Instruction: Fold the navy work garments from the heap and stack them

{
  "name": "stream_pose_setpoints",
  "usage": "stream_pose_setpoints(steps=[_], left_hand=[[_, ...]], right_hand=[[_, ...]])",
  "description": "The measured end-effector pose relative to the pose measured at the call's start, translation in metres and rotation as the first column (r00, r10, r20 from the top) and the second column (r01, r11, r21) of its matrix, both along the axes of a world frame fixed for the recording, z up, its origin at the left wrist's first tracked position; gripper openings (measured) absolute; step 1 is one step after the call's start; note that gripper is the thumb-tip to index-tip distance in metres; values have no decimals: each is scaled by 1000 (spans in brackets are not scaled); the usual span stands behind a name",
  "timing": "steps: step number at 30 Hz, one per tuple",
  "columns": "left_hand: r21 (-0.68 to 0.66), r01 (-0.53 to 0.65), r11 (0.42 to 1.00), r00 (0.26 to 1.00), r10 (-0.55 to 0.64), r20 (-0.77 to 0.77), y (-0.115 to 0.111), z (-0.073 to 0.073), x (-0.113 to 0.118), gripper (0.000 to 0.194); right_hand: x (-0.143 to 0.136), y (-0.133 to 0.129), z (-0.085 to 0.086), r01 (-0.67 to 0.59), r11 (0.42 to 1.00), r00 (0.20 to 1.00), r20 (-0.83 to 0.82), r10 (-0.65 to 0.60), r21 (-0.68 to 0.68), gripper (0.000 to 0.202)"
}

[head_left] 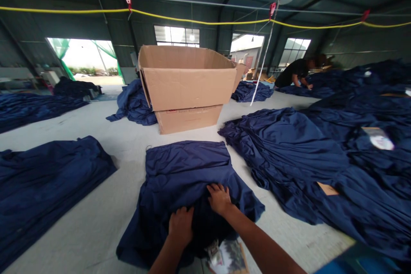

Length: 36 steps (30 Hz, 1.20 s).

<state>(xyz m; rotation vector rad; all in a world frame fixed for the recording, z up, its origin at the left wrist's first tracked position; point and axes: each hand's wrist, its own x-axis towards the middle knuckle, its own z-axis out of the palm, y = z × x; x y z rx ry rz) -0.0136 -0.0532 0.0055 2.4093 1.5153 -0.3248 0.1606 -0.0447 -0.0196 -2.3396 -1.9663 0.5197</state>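
Observation:
A navy garment [189, 164] lies spread on the pale table, its straight gathered edge away from me. My left hand [181, 224] rests on its nearer middle, fingers bent and pressed together on the cloth. Farther forward and to the right, my right hand [220, 198] lies on the same fabric with its fingers apart. Below my hands, partly covered by the cloth, is a printed card with a small clear packet [214, 253]. Whether the left fingers pinch a fold is hard to see.
A large open cardboard box [192, 90] stands beyond the garment. Navy cloth heaps lie at left [48, 180] and right [289, 150]. A person [292, 73] bends over cloth at the back right. A white cord [263, 66] hangs beside the box.

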Motion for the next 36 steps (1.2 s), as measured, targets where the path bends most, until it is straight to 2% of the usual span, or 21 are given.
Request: stream_pose_setpoints(steps=[2,5,7,10,13,15,18,21,23,26,29,31,33,36], left_hand=[[124,28,992,995,-40,94,5,1,2,45],[232,20,972,980,-65,187,20,-13,1,51],[200,17,980,984,-52,168,32,-32,-6,61],[132,31,991,989,-49,142,46,-62,-21,67],[118,64,991,983,-83,165,53,-78,-30,69],[77,84,993,978,-97,186,56,-78,-32,69],[23,92,995,975,-95,203,65,-63,-34,62],[145,83,986,968,-114,222,88,-42,-40,53],[229,71,971,970,-121,211,111,-34,-47,51],[276,11,961,991,-47,122,148,-38,-61,51],[276,-53,960,998,47,29,182,-57,-74,52],[224,-81,971,996,89,-26,202,-66,-78,57],[176,-70,982,996,80,-49,222,-64,-76,58],[197,-26,980,1000,23,18,259,-48,-62,48]], right_hand=[[-5,3,0,-22,993,1000,0,22,113,51],[-11,11,-5,-66,981,998,8,66,181,50],[-11,16,-15,-45,986,999,33,40,161,49],[-5,17,-39,60,987,993,89,-73,148,49],[-1,13,-56,138,978,979,125,-158,158,51],[-1,12,-58,152,976,978,120,-171,155,50],[-2,18,-45,179,977,981,61,-187,116,51],[0,36,-25,211,969,976,28,-217,130,52],[5,54,-16,204,967,977,37,-212,154,51],[19,83,-14,219,964,969,81,-233,153,50],[41,110,-25,267,951,947,138,-289,158,49],[57,125,-35,304,942,936,138,-323,144,46],[71,142,-42,344,932,924,133,-358,115,43],[85,173,-42,396,910,889,198,-414,124,40]])
